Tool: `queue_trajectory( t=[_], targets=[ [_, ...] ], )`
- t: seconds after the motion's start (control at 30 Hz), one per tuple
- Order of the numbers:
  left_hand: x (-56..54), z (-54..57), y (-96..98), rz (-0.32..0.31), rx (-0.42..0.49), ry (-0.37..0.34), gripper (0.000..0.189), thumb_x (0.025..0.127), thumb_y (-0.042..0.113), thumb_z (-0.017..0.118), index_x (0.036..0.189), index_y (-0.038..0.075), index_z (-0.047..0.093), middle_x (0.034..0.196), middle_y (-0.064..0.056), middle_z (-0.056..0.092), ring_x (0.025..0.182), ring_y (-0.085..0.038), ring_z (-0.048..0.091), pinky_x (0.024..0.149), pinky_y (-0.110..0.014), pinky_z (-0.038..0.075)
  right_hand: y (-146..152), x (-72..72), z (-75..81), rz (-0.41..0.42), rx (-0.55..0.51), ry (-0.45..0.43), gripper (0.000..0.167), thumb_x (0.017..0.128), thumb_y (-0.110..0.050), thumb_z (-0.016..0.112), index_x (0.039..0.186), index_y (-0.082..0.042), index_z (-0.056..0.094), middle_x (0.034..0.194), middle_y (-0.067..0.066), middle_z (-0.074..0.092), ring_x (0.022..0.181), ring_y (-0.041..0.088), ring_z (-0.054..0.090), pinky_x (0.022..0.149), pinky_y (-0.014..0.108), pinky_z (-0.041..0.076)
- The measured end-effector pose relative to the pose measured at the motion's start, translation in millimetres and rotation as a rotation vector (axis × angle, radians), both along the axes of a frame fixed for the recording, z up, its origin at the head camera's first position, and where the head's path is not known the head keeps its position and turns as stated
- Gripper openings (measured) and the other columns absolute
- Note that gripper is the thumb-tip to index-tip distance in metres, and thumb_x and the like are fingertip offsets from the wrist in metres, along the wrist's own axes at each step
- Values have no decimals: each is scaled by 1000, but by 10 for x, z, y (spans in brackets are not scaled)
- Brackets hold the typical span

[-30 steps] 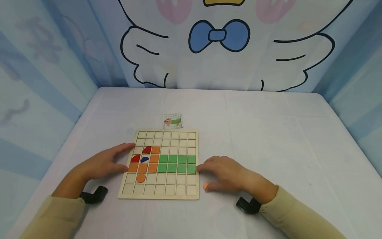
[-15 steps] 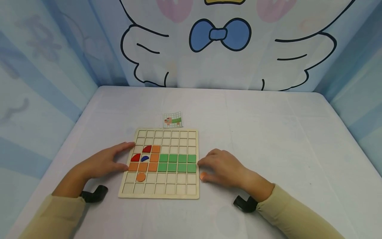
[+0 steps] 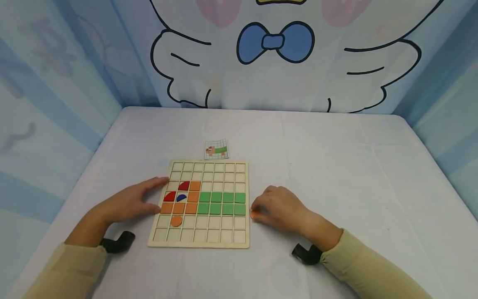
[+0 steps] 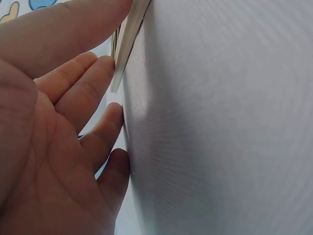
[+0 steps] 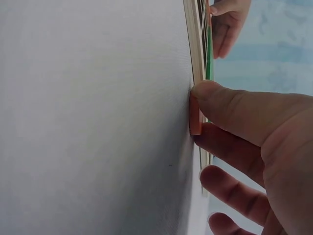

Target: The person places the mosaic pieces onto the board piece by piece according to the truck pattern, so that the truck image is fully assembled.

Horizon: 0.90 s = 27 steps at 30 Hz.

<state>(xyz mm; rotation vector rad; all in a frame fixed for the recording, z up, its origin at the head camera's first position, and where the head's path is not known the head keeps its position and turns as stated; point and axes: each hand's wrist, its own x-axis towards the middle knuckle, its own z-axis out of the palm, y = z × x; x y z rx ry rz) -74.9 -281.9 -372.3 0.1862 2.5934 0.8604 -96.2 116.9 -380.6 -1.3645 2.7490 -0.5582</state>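
A wooden grid board (image 3: 207, 236) lies on the table with colored pieces in its cells. Two rows of green squares (image 3: 215, 197) fill its middle right, orange squares (image 3: 192, 208) and two red quarter-round pieces (image 3: 184, 186) its left, around a blue half-round piece (image 3: 181, 198). An orange disc (image 3: 176, 221) sits below them. My left hand (image 3: 130, 203) rests at the board's left edge, fingers extended, thumb and index touching it. Just off the right edge, my right hand (image 3: 281, 211) pinches another orange disc (image 5: 195, 116) between thumb and index finger, on edge close to the tablecloth.
Behind the board lies a small picture card (image 3: 216, 150) printed with a grid pattern. White cloth covers the table (image 3: 336, 166). A blue-and-white printed curtain (image 3: 274, 83) encloses the back and sides. Each wrist carries a black camera mount (image 3: 307, 254).
My right hand has moved slightly up and left along the board's right edge, and its thumb and index finger have closed on the orange disc. The left hand stays put.
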Motion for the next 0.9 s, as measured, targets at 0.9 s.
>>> queue_trajectory(
  t=[0.9],
  targets=[
    [2,5,6,3,1,-4,85,84,28,80,155,13,36,159,-23,27,143,-48,23,106,-67,26,-10,7,19,37,-68,-38,12,87,-11,74,99,-9,75,95,-5,71,92,16,63,82,36,50]
  ],
)
